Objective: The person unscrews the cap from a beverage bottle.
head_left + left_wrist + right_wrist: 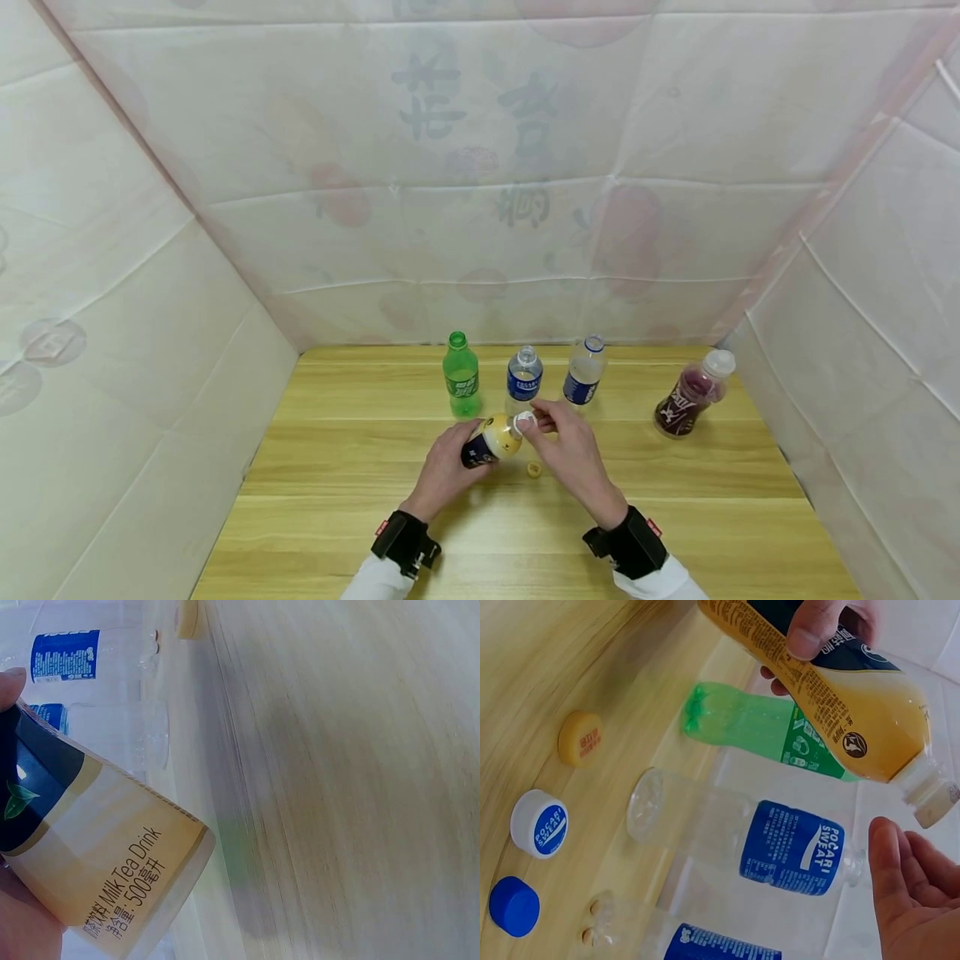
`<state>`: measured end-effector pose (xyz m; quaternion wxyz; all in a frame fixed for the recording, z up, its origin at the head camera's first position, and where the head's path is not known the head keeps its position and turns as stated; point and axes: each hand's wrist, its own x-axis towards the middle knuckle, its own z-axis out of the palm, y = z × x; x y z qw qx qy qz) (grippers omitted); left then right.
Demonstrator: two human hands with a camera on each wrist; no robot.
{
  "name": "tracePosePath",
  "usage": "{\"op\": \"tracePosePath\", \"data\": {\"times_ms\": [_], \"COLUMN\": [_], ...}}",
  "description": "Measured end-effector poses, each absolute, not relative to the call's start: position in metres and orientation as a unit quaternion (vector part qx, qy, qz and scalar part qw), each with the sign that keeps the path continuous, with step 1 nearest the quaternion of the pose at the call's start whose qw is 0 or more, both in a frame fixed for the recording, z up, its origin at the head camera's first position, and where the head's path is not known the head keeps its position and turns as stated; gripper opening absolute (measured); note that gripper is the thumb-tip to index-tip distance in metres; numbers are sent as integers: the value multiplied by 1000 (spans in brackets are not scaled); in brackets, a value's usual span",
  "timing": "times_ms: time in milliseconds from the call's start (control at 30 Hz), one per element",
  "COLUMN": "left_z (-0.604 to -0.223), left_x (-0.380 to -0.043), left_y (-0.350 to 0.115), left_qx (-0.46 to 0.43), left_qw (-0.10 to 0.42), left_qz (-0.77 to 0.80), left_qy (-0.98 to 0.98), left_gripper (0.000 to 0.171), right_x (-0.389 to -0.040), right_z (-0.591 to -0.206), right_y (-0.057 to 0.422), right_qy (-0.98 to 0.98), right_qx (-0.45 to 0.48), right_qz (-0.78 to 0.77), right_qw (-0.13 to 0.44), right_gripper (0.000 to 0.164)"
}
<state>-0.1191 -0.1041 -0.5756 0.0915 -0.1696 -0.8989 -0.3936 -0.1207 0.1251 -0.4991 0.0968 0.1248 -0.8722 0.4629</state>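
Observation:
My left hand (444, 471) grips a milk tea bottle (491, 440) round its dark label, tilted with its neck up and to the right. The right wrist view shows the bottle's mouth (934, 799) uncapped, with yellowish drink inside. Just beside that mouth is my right hand (919, 892), thumb and fingers loosely bent, with nothing visible held in it. The left wrist view shows the bottle's base end and printed label (127, 862). A yellow cap (534, 469) lies on the table below the hands.
Behind the hands stand a green bottle (461, 375) and two clear bottles with blue labels (523, 379), all uncapped. A purple drink bottle (690, 396) with a white cap is at the right. White (538, 823) and blue (514, 906) caps lie near the yellow one.

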Motion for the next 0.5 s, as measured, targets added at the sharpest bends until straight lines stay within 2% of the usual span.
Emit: {"op": "tracePosePath", "data": {"times_ms": [333, 500], "left_z": [-575, -577], "left_x": [-119, -119], "left_y": [-105, -105], "left_qx": [-172, -176], "left_qw": [91, 94], "left_qz": [-394, -388], "left_qy": [-898, -900], "left_gripper": [69, 69], "right_x": [-122, -122], "right_z": [-500, -502], "right_y": [122, 124], "right_qy": [-874, -868], "right_qx": [134, 165], "right_qz": [454, 450], "right_qw": [114, 128], "right_gripper": [35, 36]}}
